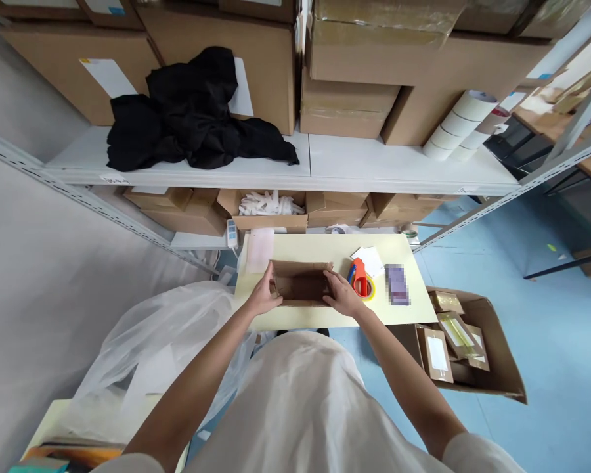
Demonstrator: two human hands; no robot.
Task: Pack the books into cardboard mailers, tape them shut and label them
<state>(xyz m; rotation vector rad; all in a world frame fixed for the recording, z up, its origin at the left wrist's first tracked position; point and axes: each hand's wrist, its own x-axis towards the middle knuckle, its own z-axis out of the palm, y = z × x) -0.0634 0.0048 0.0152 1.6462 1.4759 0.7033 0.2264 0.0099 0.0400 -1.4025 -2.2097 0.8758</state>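
On the pale yellow table [320, 317] in front of me sits a small cardboard box [303, 302], its top open and its inside dark. My left hand [264, 293] grips the box's left end, thumb along the edge. At the right end, my right hand [342, 293] has its fingers hooked over the wall. Just beyond my right hand lies a red and blue tape dispenser [359, 277] with a yellow-rimmed roll. White cards [369, 261] lie behind it, and a blurred purple item [397, 285] is farther right.
Below right, a large carton [505, 358] holds several taped small boxes. A shelf [339, 157] behind the table carries cartons, black cloth [192, 115] and tape rolls [460, 125]. Clear plastic sheeting [152, 341] bulges at left. An open box of white pieces [270, 221] stands lower.
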